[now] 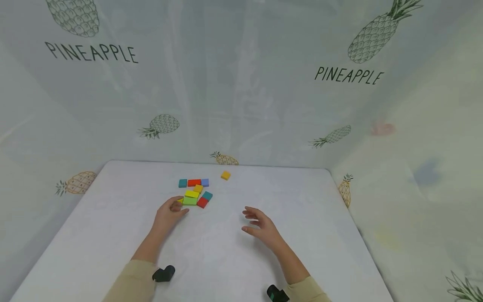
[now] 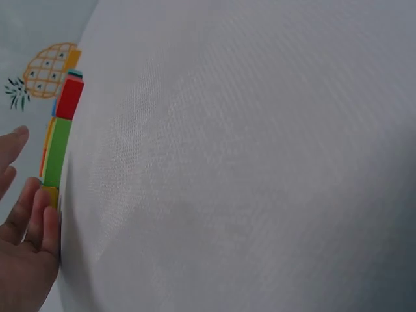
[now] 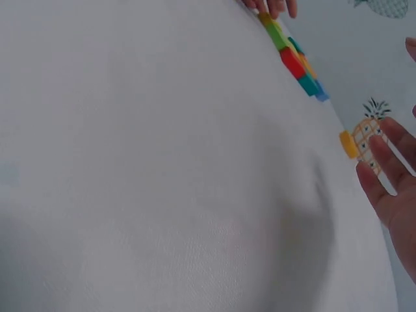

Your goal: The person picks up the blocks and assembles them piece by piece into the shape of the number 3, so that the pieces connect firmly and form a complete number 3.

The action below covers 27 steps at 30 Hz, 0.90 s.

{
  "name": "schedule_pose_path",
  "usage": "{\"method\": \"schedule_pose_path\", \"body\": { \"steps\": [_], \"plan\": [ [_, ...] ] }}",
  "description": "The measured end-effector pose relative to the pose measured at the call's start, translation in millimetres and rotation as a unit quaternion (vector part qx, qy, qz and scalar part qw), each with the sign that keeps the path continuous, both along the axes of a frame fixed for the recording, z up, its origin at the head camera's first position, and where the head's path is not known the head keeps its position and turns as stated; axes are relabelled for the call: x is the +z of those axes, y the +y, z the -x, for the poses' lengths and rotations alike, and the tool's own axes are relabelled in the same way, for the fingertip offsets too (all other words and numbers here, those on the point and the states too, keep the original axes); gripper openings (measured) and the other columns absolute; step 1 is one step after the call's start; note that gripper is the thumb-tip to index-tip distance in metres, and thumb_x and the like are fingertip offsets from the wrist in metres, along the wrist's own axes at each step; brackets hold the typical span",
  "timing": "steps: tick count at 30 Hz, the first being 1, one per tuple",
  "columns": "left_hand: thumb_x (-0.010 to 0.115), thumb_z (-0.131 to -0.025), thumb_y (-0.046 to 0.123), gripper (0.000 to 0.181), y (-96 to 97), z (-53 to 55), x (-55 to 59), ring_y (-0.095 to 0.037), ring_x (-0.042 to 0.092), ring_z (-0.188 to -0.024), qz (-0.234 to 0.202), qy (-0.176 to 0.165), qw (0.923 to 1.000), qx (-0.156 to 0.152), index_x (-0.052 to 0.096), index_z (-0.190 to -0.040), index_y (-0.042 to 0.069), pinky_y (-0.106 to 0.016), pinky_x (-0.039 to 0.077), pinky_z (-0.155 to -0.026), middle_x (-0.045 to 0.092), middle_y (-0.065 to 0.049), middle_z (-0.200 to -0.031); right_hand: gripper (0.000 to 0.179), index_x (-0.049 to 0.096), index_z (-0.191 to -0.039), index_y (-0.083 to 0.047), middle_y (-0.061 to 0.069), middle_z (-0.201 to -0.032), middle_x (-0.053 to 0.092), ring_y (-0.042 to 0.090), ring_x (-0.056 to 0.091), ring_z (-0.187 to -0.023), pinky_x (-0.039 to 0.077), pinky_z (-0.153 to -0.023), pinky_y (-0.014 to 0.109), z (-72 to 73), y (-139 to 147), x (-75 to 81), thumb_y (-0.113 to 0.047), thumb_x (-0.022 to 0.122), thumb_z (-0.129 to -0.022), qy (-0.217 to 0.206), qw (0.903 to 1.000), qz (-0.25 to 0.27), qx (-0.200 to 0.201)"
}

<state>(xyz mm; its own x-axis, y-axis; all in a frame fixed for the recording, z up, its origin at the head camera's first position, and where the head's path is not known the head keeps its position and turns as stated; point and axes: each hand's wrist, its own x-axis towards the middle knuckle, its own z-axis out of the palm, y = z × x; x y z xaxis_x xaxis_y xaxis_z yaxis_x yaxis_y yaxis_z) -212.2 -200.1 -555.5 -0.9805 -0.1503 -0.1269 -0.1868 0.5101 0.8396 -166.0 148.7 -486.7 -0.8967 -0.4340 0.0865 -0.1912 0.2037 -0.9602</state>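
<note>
My left hand is at the left end of a group of coloured blocks. Its fingertips touch a small yellow block, partly hidden by the fingers, beside a light green block. The thumb is held apart from the fingers. Behind the green block lies a bright yellow block, with an orange-yellow one beyond. A red block and a teal block sit slanted to the right. My right hand hovers over the table, fingers spread and holding nothing.
At the back of the group, a teal block, a red block and a blue block form a row. One orange-yellow block lies separately near the far edge of the white table. A pineapple-print curtain hangs behind.
</note>
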Motion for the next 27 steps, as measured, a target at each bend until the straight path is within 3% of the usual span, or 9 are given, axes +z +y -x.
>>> {"method": "schedule_pose_path", "body": {
  "steps": [13, 21, 27],
  "plan": [
    [0.074, -0.088, 0.017, 0.052, 1.2, 11.5, -6.5, -0.029, 0.054, -0.102, 0.011, 0.025, 0.9996, -0.001, 0.055, -0.134, 0.004, -0.042, 0.047, -0.091, 0.057, -0.015, -0.114, 0.058, 0.046, -0.133, 0.014, 0.034, -0.125, 0.055, 0.052, 0.047, -0.117, 0.039, -0.096, 0.060, 0.9, -14.1, -37.7, 0.001, 0.073, -0.083, -0.010, 0.9982, 0.060, 0.002],
    [0.073, -0.088, 0.011, 0.049, 1.1, 12.8, -13.1, -0.029, 0.050, -0.103, 0.024, 0.043, 0.9986, -0.015, 0.056, -0.133, 0.002, -0.042, 0.046, -0.091, 0.053, -0.015, -0.113, 0.061, 0.050, -0.133, 0.010, 0.028, -0.124, 0.059, 0.047, 0.051, -0.113, 0.042, -0.094, 0.052, -6.4, -18.2, -46.9, -0.001, 0.078, -0.080, 0.006, 0.9997, 0.016, -0.017],
    [0.072, -0.088, 0.011, 0.046, 2.6, 17.2, -15.7, -0.026, 0.044, -0.092, 0.066, 0.050, 0.9965, -0.014, 0.059, -0.132, 0.005, -0.036, 0.041, -0.076, 0.041, -0.014, -0.107, 0.060, 0.054, -0.132, 0.005, 0.021, -0.122, 0.062, 0.041, 0.053, -0.112, 0.040, -0.096, 0.048, -8.8, -24.3, -44.6, -0.002, 0.080, -0.078, -0.003, 0.9991, -0.019, -0.037]
  ]
}}
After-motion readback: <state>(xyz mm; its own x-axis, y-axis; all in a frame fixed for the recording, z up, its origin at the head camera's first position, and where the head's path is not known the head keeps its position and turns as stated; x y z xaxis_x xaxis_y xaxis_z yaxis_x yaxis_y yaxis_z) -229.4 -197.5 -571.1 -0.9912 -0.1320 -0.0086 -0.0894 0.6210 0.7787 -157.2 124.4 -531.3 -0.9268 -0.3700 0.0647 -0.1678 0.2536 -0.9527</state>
